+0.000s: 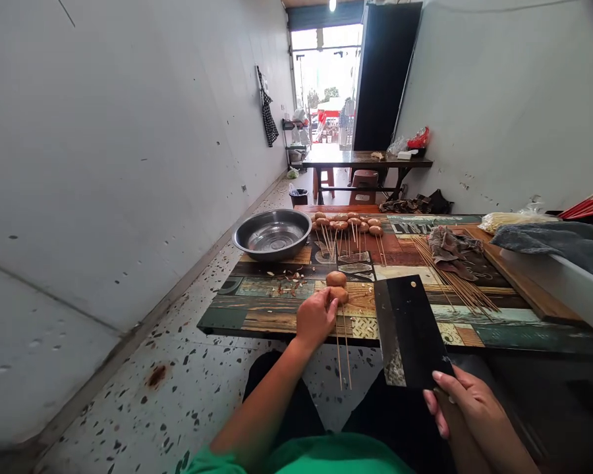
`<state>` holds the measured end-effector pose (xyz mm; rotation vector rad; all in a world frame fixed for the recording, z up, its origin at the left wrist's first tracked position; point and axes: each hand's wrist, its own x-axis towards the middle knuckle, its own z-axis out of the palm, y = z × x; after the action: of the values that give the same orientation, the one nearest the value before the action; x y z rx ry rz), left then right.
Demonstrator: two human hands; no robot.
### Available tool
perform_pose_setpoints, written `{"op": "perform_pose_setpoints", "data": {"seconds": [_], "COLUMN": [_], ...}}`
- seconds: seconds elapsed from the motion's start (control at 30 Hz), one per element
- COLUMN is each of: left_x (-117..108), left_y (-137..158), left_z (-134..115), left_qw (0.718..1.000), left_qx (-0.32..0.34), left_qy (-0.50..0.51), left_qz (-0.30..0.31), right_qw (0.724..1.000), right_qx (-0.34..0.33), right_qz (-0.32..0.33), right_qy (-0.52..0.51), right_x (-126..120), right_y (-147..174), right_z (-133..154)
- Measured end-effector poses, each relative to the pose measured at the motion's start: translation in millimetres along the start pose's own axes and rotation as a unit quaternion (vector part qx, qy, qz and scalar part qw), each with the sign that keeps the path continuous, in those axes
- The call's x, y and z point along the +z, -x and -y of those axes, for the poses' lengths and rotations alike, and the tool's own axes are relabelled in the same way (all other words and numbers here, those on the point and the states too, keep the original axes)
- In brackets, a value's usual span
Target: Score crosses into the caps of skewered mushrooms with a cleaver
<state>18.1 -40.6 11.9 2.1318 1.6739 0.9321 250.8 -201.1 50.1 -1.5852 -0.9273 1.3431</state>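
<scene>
My left hand (317, 318) pinches a brown, rounded food piece (340, 295) near the table's front edge. Another plump brown piece (335, 279) lies just beyond it, touching or nearly so. Two thin bamboo skewers (344, 355) run from the held piece toward me, past the edge. In my right hand (470, 396) is the handle of a cleaver (411, 329); its broad dark blade points up and away, to the right of the food. Farther back, several skewered brown pieces (340, 225) lie bunched together with their sticks toward me.
A steel basin (273, 235) stands at the table's left, behind brown and pale scraps (289, 284). Loose bamboo sticks (454, 280) and a crumpled brown cloth (452, 250) lie right. Beyond are a wooden board (528, 283) and a white container (568, 276) under a grey cloth (563, 243).
</scene>
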Motion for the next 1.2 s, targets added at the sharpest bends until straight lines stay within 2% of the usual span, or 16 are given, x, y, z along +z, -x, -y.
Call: {"op": "perform_pose_setpoints", "data": {"seconds": [0.17, 0.37, 0.5, 0.6, 0.87, 1.2], "left_x": [0.4, 3.5, 5.9, 8.2, 8.9, 9.9], "left_y": [-1.5, -3.3, -5.9, -6.0, -4.6, -5.3], "left_z": [15.3, 18.5, 21.8, 23.5, 21.3, 21.9], "left_qw": [0.993, 0.989, 0.988, 0.988, 0.988, 0.988], "left_qx": [0.067, 0.051, 0.087, 0.089, 0.081, 0.077], "left_qy": [0.091, 0.082, 0.102, 0.114, 0.112, 0.114], "left_qz": [-0.038, -0.108, -0.078, -0.057, -0.064, -0.064], "right_qw": [0.999, 0.995, 0.993, 0.991, 0.987, 0.987], "right_qx": [-0.007, -0.001, -0.001, 0.006, 0.009, 0.019], "right_qz": [0.025, 0.082, 0.118, 0.136, 0.158, 0.153], "right_qy": [0.029, 0.048, 0.011, -0.008, -0.026, -0.046], "right_x": [15.3, 27.6, 27.0, 25.4, 24.5, 24.4], "right_y": [-3.0, -15.8, -25.4, -30.1, -33.0, -37.9], "right_z": [13.5, 17.5, 9.6, 4.0, 2.3, -4.9]}}
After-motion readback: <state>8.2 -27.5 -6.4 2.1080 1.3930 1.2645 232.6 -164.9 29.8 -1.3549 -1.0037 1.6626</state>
